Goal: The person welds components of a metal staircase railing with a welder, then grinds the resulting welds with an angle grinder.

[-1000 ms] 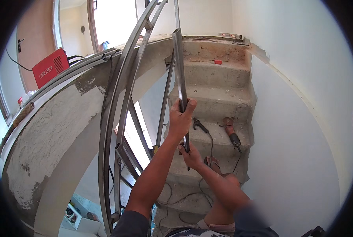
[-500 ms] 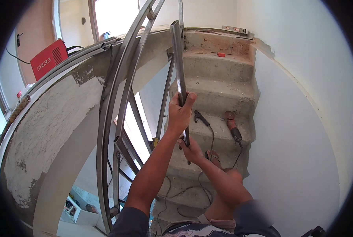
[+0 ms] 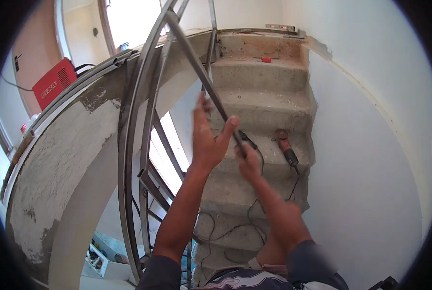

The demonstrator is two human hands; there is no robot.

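Observation:
A dark metal tube (image 3: 196,63) slants across the middle of the view, its upper end up by the curved railing (image 3: 129,121) on the left. My right hand (image 3: 250,163) is closed round the tube's lower end. Beside the tube's middle is my left hand (image 3: 209,145), with fingers spread and thumb apart; slight blur hides whether it touches the metal. Partly behind my right hand, a black cable-fed handle (image 3: 248,140) lies on a concrete step. An angle grinder (image 3: 286,149) rests to its right.
Concrete stairs (image 3: 262,104) climb ahead between the railing and a white wall (image 3: 361,145). Cables (image 3: 225,235) loop over the lower steps. A small red object (image 3: 266,60) and a spirit level (image 3: 280,27) lie higher up. A red machine box (image 3: 54,86) stands on the left ledge.
The tube's upper end has swung left toward the railing, so it now slants. My left hand has loosened its grip and opened; my right hand has moved up and right with the lower end.

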